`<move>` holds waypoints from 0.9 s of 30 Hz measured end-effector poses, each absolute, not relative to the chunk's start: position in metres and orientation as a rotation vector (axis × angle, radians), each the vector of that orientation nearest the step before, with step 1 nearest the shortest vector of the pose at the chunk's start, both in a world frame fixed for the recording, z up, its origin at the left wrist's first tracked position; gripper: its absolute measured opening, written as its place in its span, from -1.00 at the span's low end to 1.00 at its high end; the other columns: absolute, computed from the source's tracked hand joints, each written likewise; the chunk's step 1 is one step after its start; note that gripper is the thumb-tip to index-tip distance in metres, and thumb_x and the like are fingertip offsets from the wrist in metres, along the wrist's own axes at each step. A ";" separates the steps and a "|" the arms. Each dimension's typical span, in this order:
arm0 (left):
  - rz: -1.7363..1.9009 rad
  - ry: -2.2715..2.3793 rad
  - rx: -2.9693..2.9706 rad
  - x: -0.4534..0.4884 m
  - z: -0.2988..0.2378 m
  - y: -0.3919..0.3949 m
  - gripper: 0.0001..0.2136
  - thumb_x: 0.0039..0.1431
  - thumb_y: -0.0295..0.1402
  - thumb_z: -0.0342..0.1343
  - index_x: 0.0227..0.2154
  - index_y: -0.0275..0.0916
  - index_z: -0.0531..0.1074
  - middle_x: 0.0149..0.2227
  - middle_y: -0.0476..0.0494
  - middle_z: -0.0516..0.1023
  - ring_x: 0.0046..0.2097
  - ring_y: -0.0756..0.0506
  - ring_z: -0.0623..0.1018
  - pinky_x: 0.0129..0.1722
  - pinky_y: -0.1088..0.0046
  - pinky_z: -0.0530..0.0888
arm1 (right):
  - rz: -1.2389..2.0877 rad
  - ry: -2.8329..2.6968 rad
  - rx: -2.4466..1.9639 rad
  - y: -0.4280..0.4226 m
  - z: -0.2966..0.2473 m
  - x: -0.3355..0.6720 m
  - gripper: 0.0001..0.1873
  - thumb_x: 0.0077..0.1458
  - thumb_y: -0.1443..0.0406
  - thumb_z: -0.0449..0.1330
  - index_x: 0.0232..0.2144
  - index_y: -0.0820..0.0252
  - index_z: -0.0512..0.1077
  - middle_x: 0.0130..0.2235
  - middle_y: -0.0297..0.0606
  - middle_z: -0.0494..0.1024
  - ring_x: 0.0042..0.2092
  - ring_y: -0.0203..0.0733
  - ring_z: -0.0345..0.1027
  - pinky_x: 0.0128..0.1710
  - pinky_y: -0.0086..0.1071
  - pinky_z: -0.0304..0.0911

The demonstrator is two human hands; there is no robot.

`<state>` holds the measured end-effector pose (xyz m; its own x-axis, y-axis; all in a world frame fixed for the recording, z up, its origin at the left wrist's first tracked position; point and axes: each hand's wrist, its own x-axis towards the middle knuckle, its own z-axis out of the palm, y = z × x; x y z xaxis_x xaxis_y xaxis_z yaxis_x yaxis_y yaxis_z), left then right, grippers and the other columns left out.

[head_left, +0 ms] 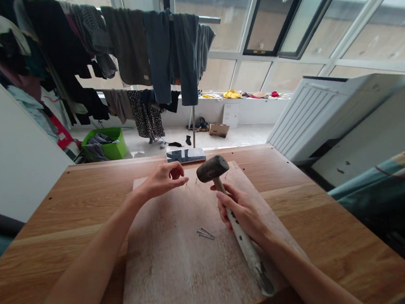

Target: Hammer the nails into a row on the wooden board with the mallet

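My right hand (pixel 241 211) is wrapped round the pale, worn handle of a mallet (pixel 212 169) with a dark head, raised above the board. The handle's butt end points back toward me. My left hand (pixel 164 180) is curled at the board's far part, thumb and finger pinched at a thin nail (pixel 186 182). Just right of it another nail (pixel 196 180) stands upright, and one more nail (pixel 226 174) stands behind the mallet. Several loose nails (pixel 206 233) lie in a small bunch on the wooden board (pixel 172 272).
The board lies on a wooden table (pixel 68 226). At the table's far edge is a flat, shiny, phone-like object (pixel 186 156). Beyond are hanging clothes (pixel 162 54), a green basket (pixel 115 142) and a cardboard box (pixel 219 129). A white ribbed unit (pixel 303 111) stands at right.
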<state>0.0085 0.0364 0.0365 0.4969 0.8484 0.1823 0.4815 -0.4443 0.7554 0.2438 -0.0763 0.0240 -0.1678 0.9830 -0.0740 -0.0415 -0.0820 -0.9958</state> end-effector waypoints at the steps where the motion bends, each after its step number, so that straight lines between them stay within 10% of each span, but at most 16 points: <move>1: 0.761 1.079 2.135 0.010 0.045 0.033 -0.79 0.12 -0.22 0.23 -0.44 -0.26 0.44 -0.55 0.07 0.35 -0.49 0.04 0.32 -0.49 0.52 0.25 | 1.418 -1.271 -1.176 -0.076 0.025 0.246 -0.57 0.17 0.02 0.22 -0.07 0.20 0.39 -0.57 -0.52 0.34 -0.67 -0.36 0.19 -0.75 -0.50 0.14; 8: 0.438 0.825 2.420 0.026 0.119 -0.023 -0.87 0.23 -0.30 0.19 -0.41 -0.19 0.50 -0.43 0.01 0.51 -0.41 -0.01 0.46 -0.41 0.43 0.30 | 1.406 -1.656 -1.366 -0.077 0.032 0.261 -0.97 0.02 0.36 0.18 -0.40 0.16 0.39 -0.59 -0.47 0.36 -0.65 -0.35 0.22 -0.69 -0.49 0.10; 27: 0.230 0.573 3.070 0.045 0.049 -0.066 -0.93 0.23 -0.51 0.17 -0.25 -0.26 0.48 -0.25 -0.13 0.57 -0.23 -0.13 0.58 -0.25 0.32 0.46 | 0.642 -2.222 -1.667 -0.086 0.029 0.280 -0.78 0.42 0.17 -0.05 -0.16 0.13 0.33 -0.29 -0.20 0.59 -0.24 -0.03 0.50 -0.27 -0.29 0.16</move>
<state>0.0452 -0.0657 0.0488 0.9223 0.3595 0.1419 0.3581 -0.9330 0.0365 0.2804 -0.0865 0.0286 -0.2884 0.9569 -0.0343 0.8278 0.2312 -0.5111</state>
